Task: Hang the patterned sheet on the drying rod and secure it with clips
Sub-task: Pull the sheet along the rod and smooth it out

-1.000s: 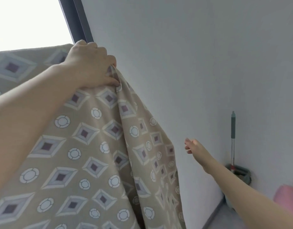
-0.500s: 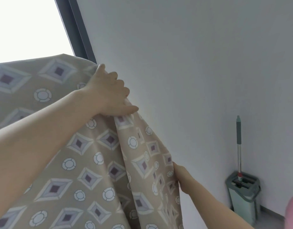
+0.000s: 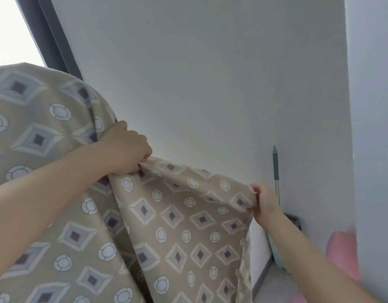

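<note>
beige cotton sheet printed with grey diamonds and white circles (image 3: 180, 219) hangs draped at the left and spreads between both hands. left hand (image 3: 125, 149) is fisted tight on a bunched fold; right hand (image 3: 266, 203) pinches its edge, near a grey-handled mop (image 3: 275, 169) against the white wall (image 3: 210, 84).

Mop handle (image 3: 275, 169): upright against white wall (image 3: 210, 73). Pink object (image 3: 341, 252): right of the mop, blurred. Dark window frame (image 3: 51, 38): far left of it.

No lettering, label, brand or number can be read anywhere: the patterned sheet (image 3: 171, 226) carries only diamond and circle motifs, no words.
</note>
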